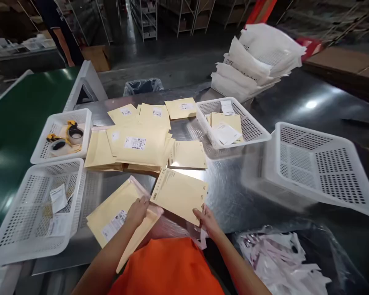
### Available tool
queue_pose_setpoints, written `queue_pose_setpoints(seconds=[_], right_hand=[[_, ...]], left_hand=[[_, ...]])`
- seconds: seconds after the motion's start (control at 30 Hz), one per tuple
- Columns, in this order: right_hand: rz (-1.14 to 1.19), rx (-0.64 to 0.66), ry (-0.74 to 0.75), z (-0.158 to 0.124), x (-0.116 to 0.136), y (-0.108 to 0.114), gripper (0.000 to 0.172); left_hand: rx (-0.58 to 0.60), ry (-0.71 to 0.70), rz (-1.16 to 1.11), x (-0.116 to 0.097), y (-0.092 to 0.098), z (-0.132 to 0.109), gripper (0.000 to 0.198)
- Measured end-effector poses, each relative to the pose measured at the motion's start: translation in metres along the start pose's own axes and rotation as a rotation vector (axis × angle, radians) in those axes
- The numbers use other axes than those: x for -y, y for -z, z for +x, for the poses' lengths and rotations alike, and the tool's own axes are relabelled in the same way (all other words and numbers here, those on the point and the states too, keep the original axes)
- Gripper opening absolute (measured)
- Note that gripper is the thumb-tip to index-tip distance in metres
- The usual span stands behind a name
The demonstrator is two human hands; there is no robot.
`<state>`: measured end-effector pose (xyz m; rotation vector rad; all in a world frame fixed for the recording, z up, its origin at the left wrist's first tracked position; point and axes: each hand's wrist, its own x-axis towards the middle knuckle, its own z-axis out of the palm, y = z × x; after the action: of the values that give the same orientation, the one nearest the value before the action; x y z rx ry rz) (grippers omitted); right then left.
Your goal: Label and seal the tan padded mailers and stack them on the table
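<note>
My left hand [138,211] is closed at the top corner of a tan padded envelope [110,205] with a white shipping label and a pinkish strip along its flap edge. Its fingertips come close to the left edge of a second, printed tan envelope [180,194]; whether they touch it I cannot tell. My right hand [207,221] pinches the lower right corner of that printed envelope, thumb on top. A pale pink peel-off strip [202,239] hangs by the right hand. Just beyond lies a pile of labelled tan envelopes [135,143], with another printed envelope [187,155] beside it.
White baskets stand on the metal table: one with tape dispensers [69,135], one with paper slips [58,200], one with envelopes [227,125], and one at right [322,168]. Stacked baskets [255,61] rise behind. A plastic bag of strips [283,262] sits lower right. A person [60,35] stands far left.
</note>
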<state>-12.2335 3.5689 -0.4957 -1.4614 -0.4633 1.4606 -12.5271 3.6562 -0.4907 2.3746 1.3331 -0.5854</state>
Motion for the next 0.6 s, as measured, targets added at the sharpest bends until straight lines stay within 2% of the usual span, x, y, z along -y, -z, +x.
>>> queue_pose_setpoints(seconds=[0.1,0.2,0.3,0.37,0.43,0.47,0.6], right_hand=[[-0.141,0.046,0.042,0.005,0.006,-0.001,0.06],[-0.265,0.134,0.059,0.009,0.015,0.015,0.062],[-0.335,0.327,-0.045,0.012,0.025,0.03,0.06],[-0.365,0.469,-0.129,0.014,0.028,0.028,0.06],[-0.442,0.575,-0.158,0.014,0.027,0.009,0.055],[-0.543,0.628,-0.126,0.014,0.025,-0.006,0.049],[-1.082,0.804,0.12,0.021,0.008,-0.083,0.023]], left_hand=[[-0.048,-0.028,-0.034,-0.008,-0.004,-0.013,0.034],[-0.091,-0.046,-0.075,-0.014,-0.007,-0.021,0.03],[-0.121,-0.113,-0.113,-0.021,-0.007,-0.026,0.024],[-0.131,-0.201,-0.137,-0.03,-0.005,-0.027,0.019],[-0.143,-0.276,-0.156,-0.044,0.001,-0.027,0.014],[-0.153,-0.303,-0.164,-0.052,0.005,-0.026,0.014],[-0.194,-0.378,-0.186,-0.07,0.027,-0.026,0.019]])
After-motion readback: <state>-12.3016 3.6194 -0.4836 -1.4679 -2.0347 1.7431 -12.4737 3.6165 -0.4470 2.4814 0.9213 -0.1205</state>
